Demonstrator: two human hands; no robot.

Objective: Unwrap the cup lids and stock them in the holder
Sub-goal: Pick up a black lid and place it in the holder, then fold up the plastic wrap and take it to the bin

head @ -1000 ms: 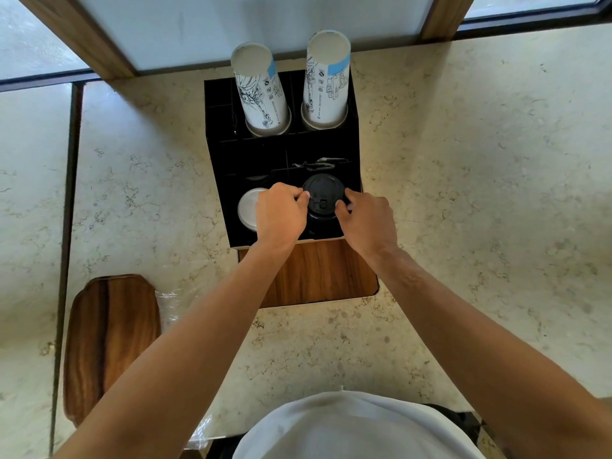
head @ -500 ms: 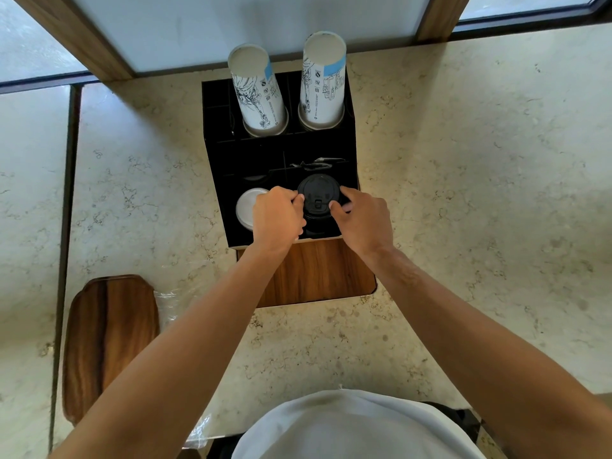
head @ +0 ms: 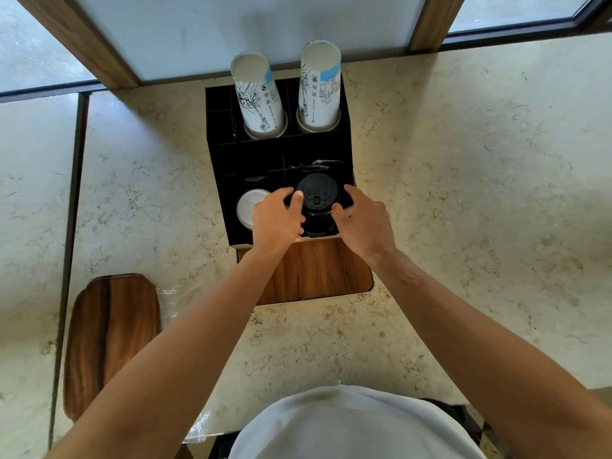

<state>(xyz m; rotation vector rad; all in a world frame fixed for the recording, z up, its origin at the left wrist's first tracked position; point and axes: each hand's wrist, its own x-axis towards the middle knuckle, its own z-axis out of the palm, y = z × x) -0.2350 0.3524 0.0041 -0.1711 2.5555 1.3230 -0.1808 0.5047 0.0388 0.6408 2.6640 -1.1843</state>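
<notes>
Hands: left hand [head: 276, 220] and right hand [head: 364, 220] sit on each side of the black lids [head: 317, 197]; the left is at 9 o'clock of the stack, the right at 3 o'clock.
Left hand: fingers curled, thumb tip touching the edge of the top lid.
Right hand: fingers bent and a bit spread, tips at the side of the stack. I cannot tell if they press it or only touch it.
Black lids: a stack in the front right slot of the holder [head: 225, 154]. The top lid sticks up above the rim.
White lids [head: 250, 207]: in the front left slot, at 9 o'clock of the left hand, partly hidden by it.
Cups [head: 319, 91]: two tall stacks, upside down, in the back slots at 12 o'clock.
Wrap [head: 169, 293]: clear plastic on the counter [head: 463, 193] at 7 o'clock of the holder, beside a wood tray [head: 112, 342].
Wood board [head: 314, 270]: under the front of the holder, at 6 o'clock.
Step, I think: settling the black stack down into its slot.
How to do it well: keep both hands even, push straight down, go slow so no lid tips or catches on the slot wall, then let go softly.
</notes>
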